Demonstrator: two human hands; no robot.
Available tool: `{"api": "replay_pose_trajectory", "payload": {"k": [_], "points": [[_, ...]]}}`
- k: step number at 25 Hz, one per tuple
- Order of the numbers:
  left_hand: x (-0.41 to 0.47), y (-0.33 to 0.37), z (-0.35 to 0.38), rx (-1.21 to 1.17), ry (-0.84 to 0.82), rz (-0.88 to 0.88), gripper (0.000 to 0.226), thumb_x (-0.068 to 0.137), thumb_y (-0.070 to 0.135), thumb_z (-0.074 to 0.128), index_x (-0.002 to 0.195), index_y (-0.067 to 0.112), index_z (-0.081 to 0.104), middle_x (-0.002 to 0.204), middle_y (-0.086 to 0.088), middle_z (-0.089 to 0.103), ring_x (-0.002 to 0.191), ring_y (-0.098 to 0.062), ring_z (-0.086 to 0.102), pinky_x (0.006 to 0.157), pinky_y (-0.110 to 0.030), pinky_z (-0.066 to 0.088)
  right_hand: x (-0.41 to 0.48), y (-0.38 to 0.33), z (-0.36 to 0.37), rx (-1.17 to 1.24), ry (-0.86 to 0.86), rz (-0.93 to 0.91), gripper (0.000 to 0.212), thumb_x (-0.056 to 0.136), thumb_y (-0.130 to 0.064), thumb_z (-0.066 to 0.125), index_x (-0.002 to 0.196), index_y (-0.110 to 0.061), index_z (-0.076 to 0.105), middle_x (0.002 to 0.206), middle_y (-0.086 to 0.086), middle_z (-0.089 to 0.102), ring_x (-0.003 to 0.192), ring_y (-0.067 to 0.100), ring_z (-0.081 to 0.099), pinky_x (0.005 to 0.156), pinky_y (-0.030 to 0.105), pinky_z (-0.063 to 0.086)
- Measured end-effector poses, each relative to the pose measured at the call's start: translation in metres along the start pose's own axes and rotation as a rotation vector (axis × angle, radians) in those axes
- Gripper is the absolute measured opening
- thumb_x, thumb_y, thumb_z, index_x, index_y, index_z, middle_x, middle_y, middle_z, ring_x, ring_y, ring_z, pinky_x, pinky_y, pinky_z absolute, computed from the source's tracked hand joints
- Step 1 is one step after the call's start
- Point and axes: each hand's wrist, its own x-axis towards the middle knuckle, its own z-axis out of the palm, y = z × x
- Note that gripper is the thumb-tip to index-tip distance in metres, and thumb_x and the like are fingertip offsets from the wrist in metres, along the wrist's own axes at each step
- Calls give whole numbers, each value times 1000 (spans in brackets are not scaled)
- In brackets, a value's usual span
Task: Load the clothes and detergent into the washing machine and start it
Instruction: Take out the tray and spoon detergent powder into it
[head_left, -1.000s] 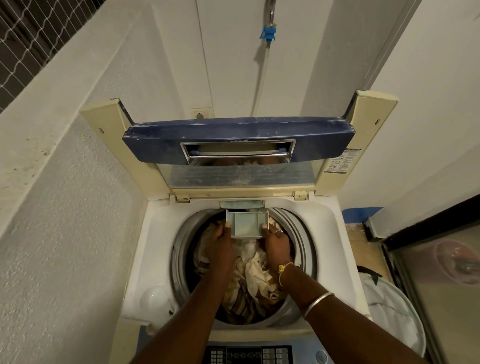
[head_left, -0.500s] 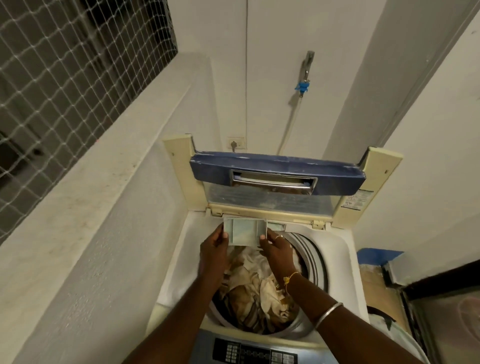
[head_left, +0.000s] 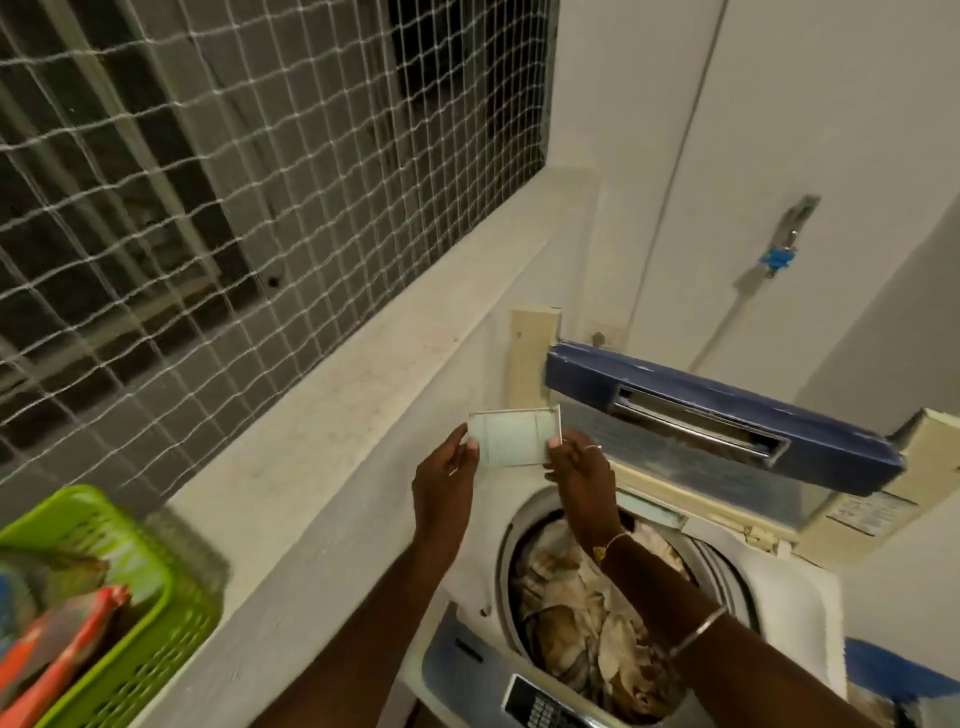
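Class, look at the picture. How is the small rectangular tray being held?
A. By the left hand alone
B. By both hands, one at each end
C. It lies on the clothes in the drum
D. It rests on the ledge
B: the left hand pinches one end of the tray and the right hand pinches the other, holding it up in the air.

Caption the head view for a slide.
Left hand and right hand pinch a small pale tray; clothes fill the open washer's drum.
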Motion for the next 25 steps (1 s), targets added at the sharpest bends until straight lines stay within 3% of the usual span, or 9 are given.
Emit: {"api": "replay_pose_trajectory", "payload": {"k": [2,7,12,16,21,25], "points": [[-3,15,-22,8,74,45,43,96,53,50,132,34,64,120,16,71,111,-3,65,98,-40,55,6,-29,19,-3,-14,-54,24,104,-37,50,111,-23,68,99,-2,71,89,15,68,78,43,60],[-2,42,-66,-52,213,97,34,94,50,58,124,38,67,110,19,74,101,0,68,87,-41,60,17,-85,65,62,-20,-94,35,104,-41,47,86,-19,67,72,-5,61,70,11,59,68,34,54],[1,51,-110,-126,337,52,33,82,55,68,109,35,69,98,13,77,95,-3,72,85,-43,61,26,-112,107,69,-58,-126,43,102,-44,49,83,-10,67,76,9,62,64,9,60,63,27,53],[-2,60,-137,-118,449,41,49,86,49,71,124,18,70,113,3,76,102,-9,71,92,-41,59,25,-125,136,26,-105,-142,47,101,-45,48,75,-11,68,75,12,64,62,13,62,63,21,49],[-8,65,-160,-91,546,-3,43,94,42,66,127,15,69,118,0,74,109,-12,68,100,-34,52,19,-140,169,17,-170,-122,44,100,-44,49,69,-16,66,71,11,66,58,13,61,65,28,51],[-14,63,-171,-41,608,-71,36,97,39,62,122,15,72,115,-3,75,109,-17,67,89,-23,45,13,-141,185,-36,-256,-122,49,97,-47,49,59,-20,64,60,4,64,67,24,63,75,41,53]]}}
